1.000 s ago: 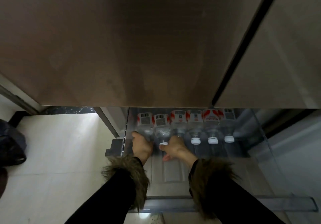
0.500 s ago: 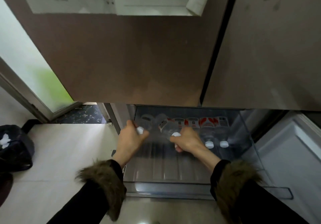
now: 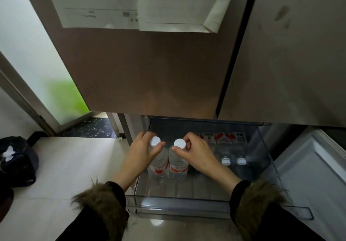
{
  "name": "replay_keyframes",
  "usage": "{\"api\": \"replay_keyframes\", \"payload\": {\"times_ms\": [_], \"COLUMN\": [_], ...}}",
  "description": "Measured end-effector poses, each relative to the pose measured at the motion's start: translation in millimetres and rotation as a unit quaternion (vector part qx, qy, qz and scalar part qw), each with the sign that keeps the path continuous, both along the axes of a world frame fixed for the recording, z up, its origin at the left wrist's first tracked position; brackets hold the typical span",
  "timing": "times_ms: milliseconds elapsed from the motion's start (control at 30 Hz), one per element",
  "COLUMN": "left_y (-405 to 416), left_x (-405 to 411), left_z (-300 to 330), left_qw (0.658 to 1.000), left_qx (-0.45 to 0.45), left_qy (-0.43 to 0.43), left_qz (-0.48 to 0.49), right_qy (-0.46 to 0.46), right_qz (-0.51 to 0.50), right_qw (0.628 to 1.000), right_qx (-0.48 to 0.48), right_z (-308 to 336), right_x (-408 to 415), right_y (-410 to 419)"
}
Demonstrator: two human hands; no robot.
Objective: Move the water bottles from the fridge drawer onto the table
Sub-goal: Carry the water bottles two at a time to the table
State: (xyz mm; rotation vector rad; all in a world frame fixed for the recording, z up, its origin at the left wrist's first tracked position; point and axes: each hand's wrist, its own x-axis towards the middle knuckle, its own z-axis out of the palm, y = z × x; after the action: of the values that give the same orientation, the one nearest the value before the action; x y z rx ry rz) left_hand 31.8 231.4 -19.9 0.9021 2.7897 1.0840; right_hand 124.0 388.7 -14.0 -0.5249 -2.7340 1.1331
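Note:
The clear fridge drawer (image 3: 187, 201) stands pulled out below the closed brown fridge doors. My left hand (image 3: 144, 151) grips the neck of a clear water bottle (image 3: 159, 166) with a white cap and red label, held upright above the drawer. Beside it, my right hand (image 3: 196, 152) pinches the neck of a second such bottle (image 3: 178, 166), also upright. The two held bottles nearly touch. More bottles (image 3: 226, 149) lie on their sides at the drawer's back right, caps towards me; part of that row is hidden behind my right hand.
Brown fridge doors (image 3: 149, 72) overhang the drawer's back, with white papers stuck high on them. A white open door panel (image 3: 314, 175) stands at the right. Pale tiled floor (image 3: 65, 166) spreads left, with a dark bag (image 3: 18, 162) at the far left and a frosted glass door behind it.
Both hands have lifted one bottle each from lying in the row to upright above the drawer, and drawn them towards me. The view has tilted up and pulled back.

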Motion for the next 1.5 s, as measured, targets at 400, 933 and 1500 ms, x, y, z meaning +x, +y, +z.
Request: {"api": "replay_keyframes", "payload": {"times_ms": [400,933,1500], "left_y": [-46,-26,-77], "left_x": [0,0,56], "left_z": [-26,-32,92], "left_qw": [0.972,0.972,0.948], "left_qx": [-0.021,0.103,0.302], "left_qy": [-0.192,-0.190,0.045], "left_qz": [-0.133,-0.094,0.092], "right_qy": [-0.046,-0.013,0.262], "right_qz": [0.077,-0.004,-0.027], "right_qw": [0.995,1.000,0.950], "right_qx": [-0.040,-0.007,-0.168], "right_z": [-30,-36,93], "right_x": [14,10,48], "right_y": [6,-3,-54]}}
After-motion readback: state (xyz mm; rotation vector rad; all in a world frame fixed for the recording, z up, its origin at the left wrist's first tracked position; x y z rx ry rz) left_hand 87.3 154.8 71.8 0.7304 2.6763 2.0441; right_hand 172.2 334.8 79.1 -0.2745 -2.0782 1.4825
